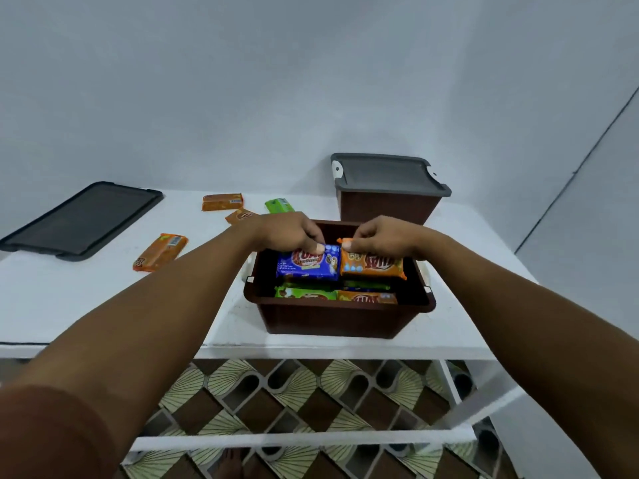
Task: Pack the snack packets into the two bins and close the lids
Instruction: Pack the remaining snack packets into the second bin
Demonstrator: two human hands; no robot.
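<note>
1. I see my left hand [290, 233] over the open brown bin [332, 319], fingers curled and pinching the far edge of a blue packet [307, 264].
2. My right hand [380, 238] pinches the far left corner of an orange packet [373, 266], which lies just right of the blue one, side by side with it.
3. Beneath them, lower in the bin, lie a green packet [304, 292] and a second orange packet [366, 299].
4. The closed bin [390, 205] stands beyond on the far right, its grey lid [387, 174] on.
5. A loose dark lid [83, 219] lies flat at the far left of the white worktop [86, 295].
6. Left of the open bin, loose packets lie on the worktop: a near orange one [160, 252], a far orange one [222, 202], a far green one [278, 205].
</note>
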